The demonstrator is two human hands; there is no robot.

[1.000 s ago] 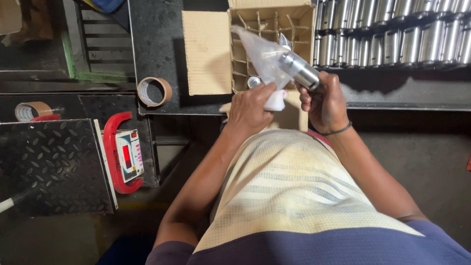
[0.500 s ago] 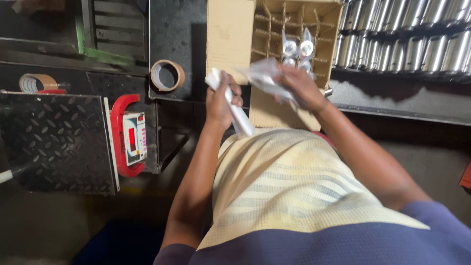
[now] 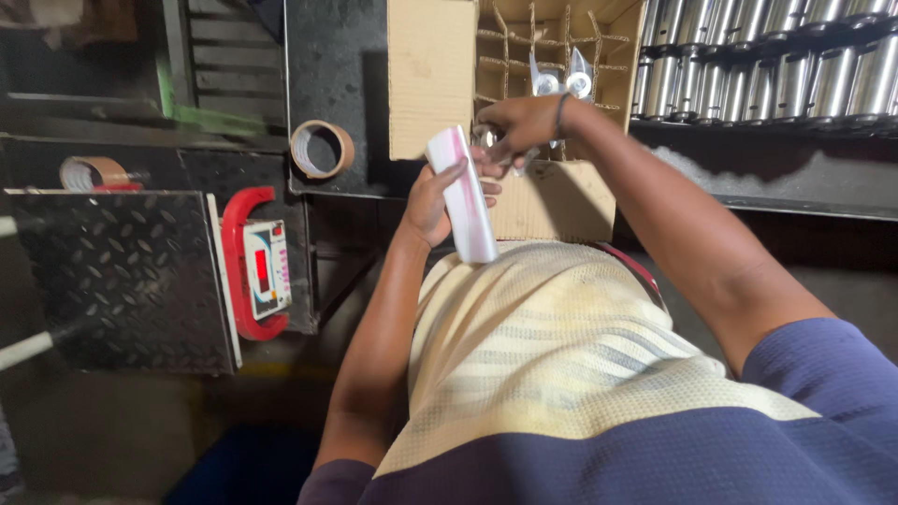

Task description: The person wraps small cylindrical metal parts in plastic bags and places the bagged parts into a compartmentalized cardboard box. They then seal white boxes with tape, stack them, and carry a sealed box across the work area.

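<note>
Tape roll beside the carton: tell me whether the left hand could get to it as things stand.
Probably yes. The tape roll lies in the open, left of the carton, with nothing between it and the left hand. But that hand holds a white stack of bags, so its grip is taken for now.

We stood in a dim workshop. A black checker-plate platform scale (image 3: 122,276) with a red-framed display (image 3: 265,268) sat on the dark floor (image 3: 103,435). A rack of shiny metal cylinders (image 3: 776,65) lined the grimy bench (image 3: 795,182).
</note>
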